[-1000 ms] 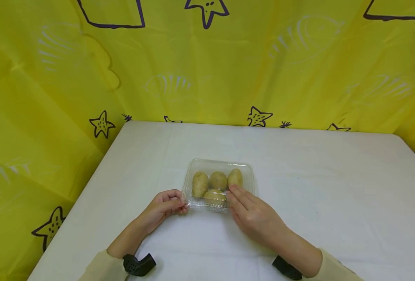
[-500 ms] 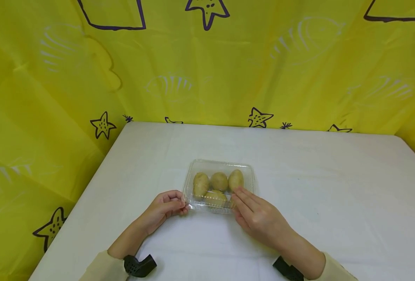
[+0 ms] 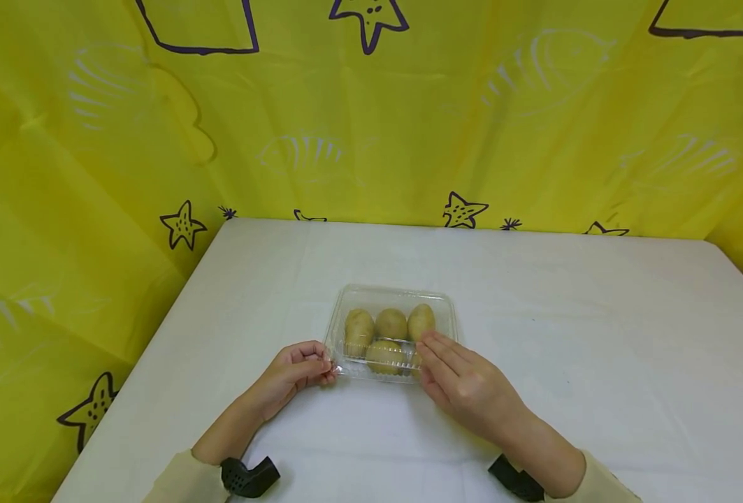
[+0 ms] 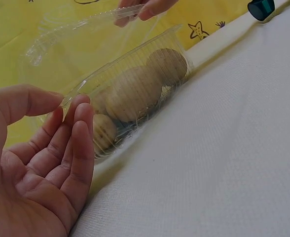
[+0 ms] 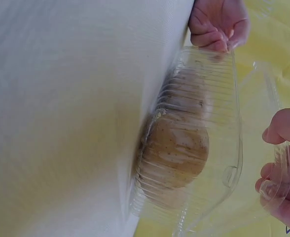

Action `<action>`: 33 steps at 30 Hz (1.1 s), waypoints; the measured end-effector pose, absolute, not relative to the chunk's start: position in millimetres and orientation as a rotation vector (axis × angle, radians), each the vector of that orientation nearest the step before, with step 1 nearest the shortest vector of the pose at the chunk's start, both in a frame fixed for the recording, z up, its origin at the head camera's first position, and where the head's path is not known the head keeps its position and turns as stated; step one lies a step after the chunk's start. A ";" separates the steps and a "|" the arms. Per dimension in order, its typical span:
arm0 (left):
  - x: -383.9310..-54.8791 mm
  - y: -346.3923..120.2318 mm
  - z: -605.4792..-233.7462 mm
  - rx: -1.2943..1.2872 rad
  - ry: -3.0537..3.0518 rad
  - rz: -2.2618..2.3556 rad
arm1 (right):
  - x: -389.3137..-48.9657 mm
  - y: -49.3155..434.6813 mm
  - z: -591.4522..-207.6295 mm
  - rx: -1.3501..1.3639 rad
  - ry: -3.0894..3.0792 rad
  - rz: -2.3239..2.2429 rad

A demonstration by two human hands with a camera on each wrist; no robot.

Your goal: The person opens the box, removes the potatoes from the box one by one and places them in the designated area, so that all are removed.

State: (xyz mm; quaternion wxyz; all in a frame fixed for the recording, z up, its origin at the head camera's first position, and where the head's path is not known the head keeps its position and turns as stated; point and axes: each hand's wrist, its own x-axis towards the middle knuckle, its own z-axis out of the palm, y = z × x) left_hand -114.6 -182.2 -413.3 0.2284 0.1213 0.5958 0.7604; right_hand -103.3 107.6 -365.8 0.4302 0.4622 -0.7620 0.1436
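Likely lid-closing: left hand pinches the clear rectangular plastic tray at eight o'clock, right hand its clear plastic lid at four (ajar); lowering seems next.

Patterned yellow backdrop, white table

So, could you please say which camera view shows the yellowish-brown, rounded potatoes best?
The head view: looking down on the clear rectangular plastic container, it shows four potatoes plainly. In the left wrist view they overlap behind ribbed plastic; the right wrist view shows fewer, streaked by the ribs.
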 end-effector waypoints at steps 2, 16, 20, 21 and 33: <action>-114.4 -182.4 -413.3 0.329 1.648 2.091 | -103.3 108.9 -365.4 1.163 -1.924 0.365; -115.6 -181.5 -416.3 0.372 1.626 2.102 | -107.1 119.4 -361.7 1.230 -1.894 0.443; -116.0 -181.4 -416.9 0.387 1.625 2.098 | -106.4 121.7 -357.3 1.220 -1.878 0.459; -116.1 -181.6 -416.9 0.389 1.625 2.097 | -106.4 122.5 -356.4 1.216 -1.875 0.462; -115.1 -183.4 -416.5 0.360 1.650 2.086 | -110.3 129.2 -354.4 1.212 -1.890 0.484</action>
